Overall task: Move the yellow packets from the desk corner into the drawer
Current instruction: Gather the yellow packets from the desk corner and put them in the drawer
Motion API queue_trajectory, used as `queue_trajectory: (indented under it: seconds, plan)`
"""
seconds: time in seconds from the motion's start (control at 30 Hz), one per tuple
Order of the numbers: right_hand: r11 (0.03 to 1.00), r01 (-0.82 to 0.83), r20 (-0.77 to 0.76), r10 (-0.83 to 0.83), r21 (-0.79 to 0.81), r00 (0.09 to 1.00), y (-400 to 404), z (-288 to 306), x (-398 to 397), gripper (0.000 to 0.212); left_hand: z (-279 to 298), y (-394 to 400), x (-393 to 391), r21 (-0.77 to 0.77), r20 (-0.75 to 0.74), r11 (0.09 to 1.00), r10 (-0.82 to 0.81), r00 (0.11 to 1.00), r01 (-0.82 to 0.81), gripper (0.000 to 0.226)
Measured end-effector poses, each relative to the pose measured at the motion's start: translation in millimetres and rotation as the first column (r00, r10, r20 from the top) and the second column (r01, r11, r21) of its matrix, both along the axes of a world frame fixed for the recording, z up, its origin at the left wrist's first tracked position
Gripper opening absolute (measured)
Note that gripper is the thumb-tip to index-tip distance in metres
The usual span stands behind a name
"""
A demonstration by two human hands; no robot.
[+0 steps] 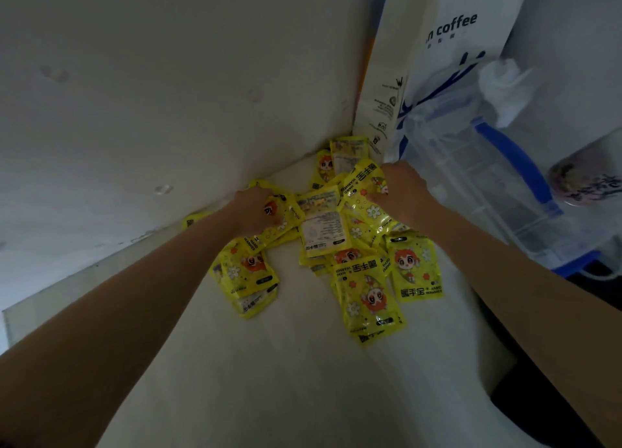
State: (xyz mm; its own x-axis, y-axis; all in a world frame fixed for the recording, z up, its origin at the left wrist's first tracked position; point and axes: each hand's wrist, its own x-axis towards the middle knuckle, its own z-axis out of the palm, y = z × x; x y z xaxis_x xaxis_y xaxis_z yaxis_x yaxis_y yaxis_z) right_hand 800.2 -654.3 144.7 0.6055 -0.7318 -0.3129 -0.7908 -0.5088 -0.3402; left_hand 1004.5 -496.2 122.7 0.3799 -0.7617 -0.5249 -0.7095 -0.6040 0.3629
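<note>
Both hands, left (pixel 253 212) and right (pixel 400 192), have their grip curled into the hand warmer packets (pixel 323 225). Slick foil, so overloaded handfuls could easily slide off the worktop (pixel 303 380).

left hand (pixel 253 211): fingertips hidden among packets (pixel 365 293) | right hand (pixel 402 189): fingers buried, grip unclear | lower packets: covered by upper ones | bag (pixel 451 44): first letters of print hidden, top cut off | drawer: unseen
</note>
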Motion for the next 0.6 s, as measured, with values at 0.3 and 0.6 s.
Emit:
queue_trajectory:
  seconds: [0.3, 0.6]
  plan:
    - [1.0, 0.001, 0.121, -0.002, 0.013, 0.993, 16.0, 6.0, -22.1, 0.05, 20.3, 16.6, -12.3, -0.162, 0.003, 0.982, 0.099, 0.995, -0.097, 0.054]
    - [0.996, 0.087, 0.293, -0.085, 0.007, 0.952, 67.5, 33.8, -70.5, 0.03, 53.6, 81.8, -42.7, -0.359, -0.316, 0.757, 0.452, 0.834, -0.546, 0.025]
